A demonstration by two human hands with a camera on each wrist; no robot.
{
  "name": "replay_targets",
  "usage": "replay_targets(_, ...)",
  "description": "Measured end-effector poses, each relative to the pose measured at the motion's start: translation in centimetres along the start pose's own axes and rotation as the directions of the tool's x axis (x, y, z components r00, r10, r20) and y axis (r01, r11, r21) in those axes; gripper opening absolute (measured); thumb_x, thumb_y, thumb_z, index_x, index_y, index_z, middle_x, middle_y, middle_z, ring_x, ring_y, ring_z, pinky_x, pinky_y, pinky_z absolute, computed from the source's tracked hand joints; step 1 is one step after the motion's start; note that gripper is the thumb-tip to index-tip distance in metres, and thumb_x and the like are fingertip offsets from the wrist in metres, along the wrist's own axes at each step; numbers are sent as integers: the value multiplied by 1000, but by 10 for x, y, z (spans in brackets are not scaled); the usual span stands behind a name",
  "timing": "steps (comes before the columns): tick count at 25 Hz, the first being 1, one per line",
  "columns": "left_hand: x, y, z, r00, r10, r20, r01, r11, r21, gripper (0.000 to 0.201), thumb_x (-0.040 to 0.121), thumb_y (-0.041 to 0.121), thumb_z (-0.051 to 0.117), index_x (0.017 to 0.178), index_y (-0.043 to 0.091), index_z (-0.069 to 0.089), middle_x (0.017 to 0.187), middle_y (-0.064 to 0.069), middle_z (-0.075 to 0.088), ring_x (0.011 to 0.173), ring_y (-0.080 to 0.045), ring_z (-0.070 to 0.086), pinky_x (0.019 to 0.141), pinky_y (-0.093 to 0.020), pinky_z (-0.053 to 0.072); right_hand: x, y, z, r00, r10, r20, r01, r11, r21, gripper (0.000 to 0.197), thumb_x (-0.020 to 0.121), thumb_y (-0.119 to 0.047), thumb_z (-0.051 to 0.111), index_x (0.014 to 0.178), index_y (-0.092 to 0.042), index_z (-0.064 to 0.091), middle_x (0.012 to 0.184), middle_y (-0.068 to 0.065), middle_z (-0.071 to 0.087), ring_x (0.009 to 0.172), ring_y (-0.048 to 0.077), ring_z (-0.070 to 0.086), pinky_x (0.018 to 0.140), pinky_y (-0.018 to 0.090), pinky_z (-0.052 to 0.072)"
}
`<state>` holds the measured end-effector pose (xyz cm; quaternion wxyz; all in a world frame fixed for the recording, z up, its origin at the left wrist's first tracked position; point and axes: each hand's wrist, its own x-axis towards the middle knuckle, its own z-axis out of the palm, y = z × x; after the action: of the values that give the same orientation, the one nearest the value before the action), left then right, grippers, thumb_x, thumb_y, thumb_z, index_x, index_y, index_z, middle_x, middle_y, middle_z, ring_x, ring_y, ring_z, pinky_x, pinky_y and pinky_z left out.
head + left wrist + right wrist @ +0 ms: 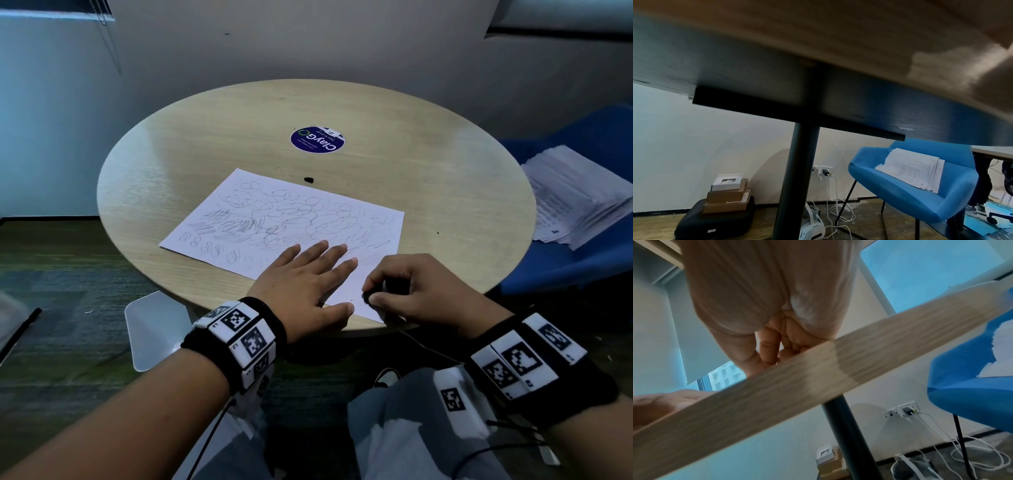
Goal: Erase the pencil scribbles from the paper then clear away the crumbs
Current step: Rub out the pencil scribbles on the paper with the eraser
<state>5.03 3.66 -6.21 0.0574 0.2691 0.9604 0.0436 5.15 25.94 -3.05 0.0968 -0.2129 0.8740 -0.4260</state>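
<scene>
While a blue chair [582, 144] holds stacked sheets [579, 202] nearby, the left hand [305, 277] lies flat on the scribbled paper [284, 219]; the right hand [411, 291] pinches a dark eraser [368, 297].

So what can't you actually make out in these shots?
- Dark thing pinched in the right hand: head view, curled fingers hide most of it.
- Paper and scribbles: both wrist views sit below the table edge, which blocks them.
- Dark lump beyond the paper: head view, too small to tell.
- Sticker small print: too small.
</scene>
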Motion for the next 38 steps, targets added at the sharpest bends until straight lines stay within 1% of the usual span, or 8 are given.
replay_targets(3, 0, 0, 0, 1000, 2, 3, -2, 1000, 5, 85, 75, 75, 3, 155, 45, -2, 163, 19, -10, 150, -5, -13, 122, -37, -6, 4, 2, 0, 995, -17, -96, 11, 998, -59, 14, 78, -3, 73, 82, -16, 74, 74, -8, 70, 63, 7, 62, 64, 24, 48)
replay_targets(7, 0, 1, 0, 1000, 3, -5, -3, 1000, -7, 85, 76, 75, 4, 155, 45, 0, 164, 18, -9, 150, -6, -12, 122, -36, -6, -3, -3, 5, 999, -22, 30, 21, 999, 29, 13, 79, -1, 71, 83, -13, 73, 70, 1, 69, 59, 15, 66, 60, 28, 52)
replay_targets(11, 0, 0, 0, 1000, 3, -1, -3, 1000, 4, 85, 76, 75, 3, 155, 45, -1, 164, 18, -10, 150, -5, -12, 122, -36, -6, 3, 3, 0, 996, -16, -85, 13, 999, -32, 15, 78, -2, 72, 82, -16, 74, 73, -5, 69, 61, 8, 62, 63, 24, 47)
replay_targets(15, 0, 0, 1, 1000, -2, -5, 2, 1000, 0, 85, 76, 75, 4, 155, 45, -1, 163, 19, -10, 150, -5, -13, 122, -36, -7, -3, -3, 7, 998, -52, 41, 52, 999, 9, 14, 79, -2, 71, 82, -15, 73, 71, -2, 68, 59, 12, 65, 60, 30, 52)
replay_targets(19, 1, 0, 1, 1000, 1, -4, -1, 1000, 3, 84, 76, 75, 4, 155, 45, -1, 163, 19, -10, 150, -5, -13, 122, -37, -6, 2, 5, -4, 998, -32, -46, 31, 999, -5, 15, 78, -1, 73, 82, -15, 75, 74, -5, 69, 61, 7, 63, 62, 27, 48)
replay_targets(31, 0, 0, 1, 1000, 1, -12, -1, 1000, 1, 85, 76, 75, 5, 155, 44, 0, 164, 19, -9, 150, -5, -12, 122, -36, -6, 7, -9, 14, 995, -79, 55, 78, 997, 20, 12, 79, -3, 70, 83, -14, 73, 68, -2, 67, 55, 12, 62, 59, 29, 51)
replay_targets(34, 0, 0, 0, 1000, 1, -11, -1, 1000, -5, 85, 75, 74, 5, 155, 44, 0, 164, 18, -9, 150, -5, -12, 122, -36, -6, 7, -2, -2, 997, -21, 77, 21, 1000, -2, 13, 79, -6, 71, 82, -19, 74, 77, -2, 71, 66, 16, 67, 69, 40, 56)
replay_targets(38, 0, 0, 0, 1000, 2, -5, -2, 1000, 4, 86, 74, 74, 4, 155, 44, -1, 164, 18, -10, 150, -5, -12, 122, -37, -6, 11, -5, 7, 996, -85, 10, 86, 994, -65, 14, 78, -7, 72, 83, -19, 75, 79, -6, 70, 70, 10, 65, 71, 36, 54)
